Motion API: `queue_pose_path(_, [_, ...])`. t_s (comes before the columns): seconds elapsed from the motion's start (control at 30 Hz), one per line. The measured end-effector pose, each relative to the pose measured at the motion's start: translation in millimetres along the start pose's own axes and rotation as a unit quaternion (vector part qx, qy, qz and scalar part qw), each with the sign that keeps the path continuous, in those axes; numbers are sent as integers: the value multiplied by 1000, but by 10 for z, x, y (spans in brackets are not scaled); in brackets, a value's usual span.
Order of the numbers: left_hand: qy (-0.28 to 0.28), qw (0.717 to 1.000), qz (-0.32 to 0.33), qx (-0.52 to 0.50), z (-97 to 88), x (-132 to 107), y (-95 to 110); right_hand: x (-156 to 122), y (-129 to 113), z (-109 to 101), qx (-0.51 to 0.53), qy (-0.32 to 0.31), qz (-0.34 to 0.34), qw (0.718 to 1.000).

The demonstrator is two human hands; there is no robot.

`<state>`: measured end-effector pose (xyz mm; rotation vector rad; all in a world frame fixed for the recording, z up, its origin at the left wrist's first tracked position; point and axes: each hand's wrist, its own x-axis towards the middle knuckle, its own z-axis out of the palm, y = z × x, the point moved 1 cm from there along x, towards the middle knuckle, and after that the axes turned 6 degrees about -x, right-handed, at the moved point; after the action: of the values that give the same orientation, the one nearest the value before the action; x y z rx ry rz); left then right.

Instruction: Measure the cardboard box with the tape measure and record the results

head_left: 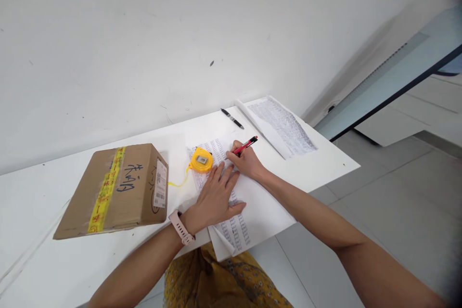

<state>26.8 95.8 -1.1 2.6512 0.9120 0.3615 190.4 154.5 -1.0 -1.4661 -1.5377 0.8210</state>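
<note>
A red pen (246, 145) is gripped in the right hand (247, 161), with its tip set on the printed sheet (260, 211) near the sheet's far end. The left hand (216, 197) is laid flat on the same sheet, fingers spread and nothing held, so that the paper is pinned down. The sheet lies at the near edge of the bench (72, 260), and its near corner overhangs that edge. The pen is judged to be at the upper rows of the printed columns. The rows towards the near edge are partly covered by the left hand, and no pen marks can be made out on them. Whether anything has been written cannot be told at this size.

A yellow tape measure (202, 160) rests on the far left corner of the sheet, with its yellow strap trailing towards a taped cardboard box (119, 187) that stands just beside it to the left. A black pen (233, 119) lies near the far edge. A folded stack of printed papers (281, 127) is placed at the far right corner.

The bench is white and is set against a scuffed white wall (180, 33). Grey floor tiles (378, 187) are seen to the right. A pink wristband (181, 227) is worn on the left wrist.
</note>
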Motion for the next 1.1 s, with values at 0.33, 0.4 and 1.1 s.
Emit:
queue_pose_path(0.33, [-3,1000,-1,2,-7,3,1,3,-15,2,-4,7,-6,1000])
queue_pose_path(0.4, [-1,1000,1,1,-6,4,-1,3,-15,3,-2,7,-3,1000])
queue_pose_path(1.1, [7,1000,4,-22,12,2,-21,20,7,4,-20,22,0,1000])
